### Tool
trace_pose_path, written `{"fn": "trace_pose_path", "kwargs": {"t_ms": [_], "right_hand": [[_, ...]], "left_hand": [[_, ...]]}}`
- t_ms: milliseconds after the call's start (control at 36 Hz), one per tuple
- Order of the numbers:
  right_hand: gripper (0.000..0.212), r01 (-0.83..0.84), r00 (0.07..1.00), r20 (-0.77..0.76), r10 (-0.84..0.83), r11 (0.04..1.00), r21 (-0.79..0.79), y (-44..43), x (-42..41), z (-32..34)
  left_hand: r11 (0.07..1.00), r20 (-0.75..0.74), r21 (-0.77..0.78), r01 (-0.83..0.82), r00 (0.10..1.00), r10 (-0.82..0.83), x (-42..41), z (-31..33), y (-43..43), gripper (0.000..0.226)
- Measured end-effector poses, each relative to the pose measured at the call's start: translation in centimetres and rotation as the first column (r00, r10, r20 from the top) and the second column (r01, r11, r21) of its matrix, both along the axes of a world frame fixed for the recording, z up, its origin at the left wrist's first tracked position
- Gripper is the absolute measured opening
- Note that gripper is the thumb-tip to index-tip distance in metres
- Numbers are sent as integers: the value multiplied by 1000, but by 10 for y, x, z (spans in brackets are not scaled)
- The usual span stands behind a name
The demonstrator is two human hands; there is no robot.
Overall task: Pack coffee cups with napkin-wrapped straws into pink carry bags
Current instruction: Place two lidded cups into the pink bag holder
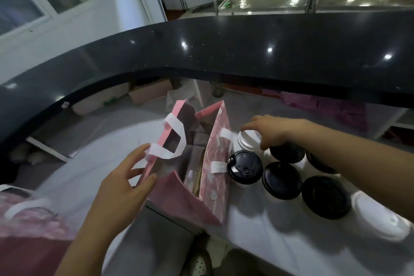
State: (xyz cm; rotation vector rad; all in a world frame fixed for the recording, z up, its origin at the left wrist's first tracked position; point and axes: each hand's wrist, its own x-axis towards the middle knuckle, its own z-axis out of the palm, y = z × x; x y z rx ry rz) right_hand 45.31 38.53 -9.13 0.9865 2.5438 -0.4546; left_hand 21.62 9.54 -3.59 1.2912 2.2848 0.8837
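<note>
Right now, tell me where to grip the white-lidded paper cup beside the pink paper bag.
Grip the white-lidded cup by its lid rim, from above: it stands upright, hemmed between the pink paper bag and black-lidded cups. The right hand spans it so.

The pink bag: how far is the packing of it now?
Done: the pink bag stands open. In hand: the left hand touches its rim, the right hand grips a white-lidded cup beside it. Left: that cup and the black-lidded cups are outside the bag; no straw is visible.
</note>
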Motion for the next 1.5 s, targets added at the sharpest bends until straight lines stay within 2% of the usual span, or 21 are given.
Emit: {"fn": "trace_pose_path", "kwargs": {"t_ms": [167, 389, 583, 694, 833, 1028, 1139, 1278, 1389, 1500], "right_hand": [[95, -28, 1000, 12, 29, 998, -57, 7, -19, -5], [89, -41, 997, -74, 37, 998, -53, 4, -17, -13], [85, 13, 988, -154, -22, 998, -58, 8, -11, -18], [79, 71, 982, -172, -78, 996, -46, 9, -10, -20], [78, 190, 966, -177, -186, 982, 4, 7, -9, -11], [85, 370, 899, -270, -344, 928, 49, -3, -1, 37], [84, 457, 841, -363, -402, 886, 78, -19, 3, 70], [79, 522, 759, -527, -381, 840, 145, -61, 1, 112], [78, 523, 736, -595, -325, 830, 194, -97, -14, 144], [75, 499, 703, -665, -252, 841, 210, -128, -35, 164]], "left_hand": [[998, 38, 29, -61, 997, 60, 9, 1, -2, 52], [999, 89, -13, -47, 995, 48, 5, 10, -5, 58], [999, 58, -28, -29, 998, 30, -1, 46, 21, 44], [986, -3, -143, 82, 997, -84, -15, 61, 63, 41], [901, -41, -325, 286, 948, -316, -39, 62, 133, 61], [794, -142, -384, 471, 820, -555, -65, 48, 191, 72], [735, -34, -380, 561, 786, -617, -77, 33, 202, 82], [696, 119, -308, 648, 752, -648, -84, 13, 203, 88], [712, 289, -221, 666, 742, -605, -92, 9, 204, 86], [764, 451, -155, 626, 733, -509, -103, 12, 209, 75]]}}
